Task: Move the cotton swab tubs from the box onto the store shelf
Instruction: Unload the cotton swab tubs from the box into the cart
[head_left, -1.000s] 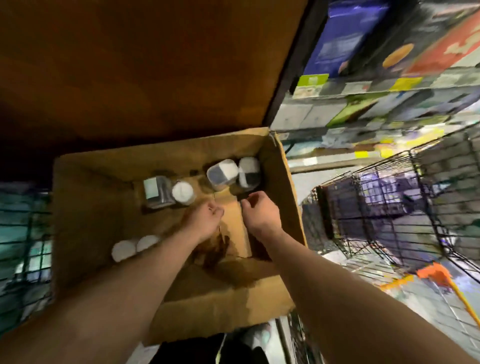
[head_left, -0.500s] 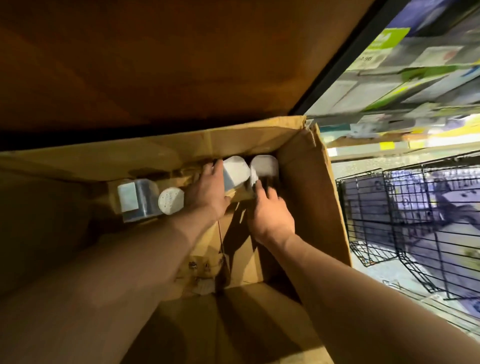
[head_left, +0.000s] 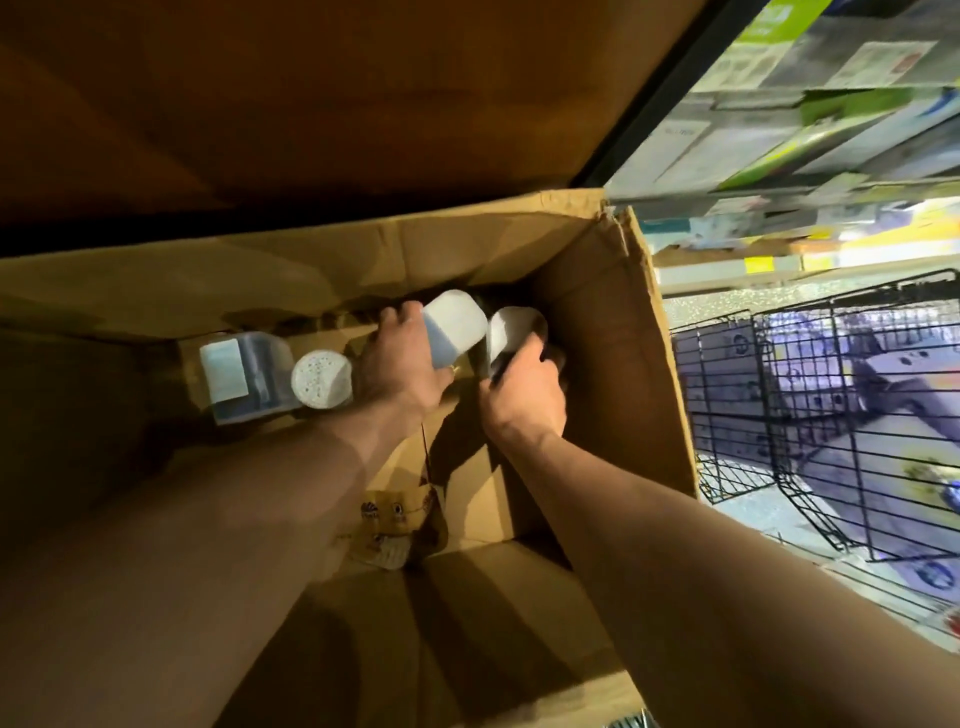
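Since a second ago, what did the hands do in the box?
Both hands reached to the far end of the box. The left hand now grips a white tub, the right hand the neighbouring tub. The lying tub and dotted-top tub stayed put.

Left hand (head_left: 397, 369) grips the left tub (head_left: 452, 325), right hand (head_left: 524, 395) the right tub (head_left: 511, 330) (both forearms stretched forward).

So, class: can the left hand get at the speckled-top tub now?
Likely not yet: nothing blocks the speckled-top tub beside the left hand, but that hand is full, gripping a white tub.
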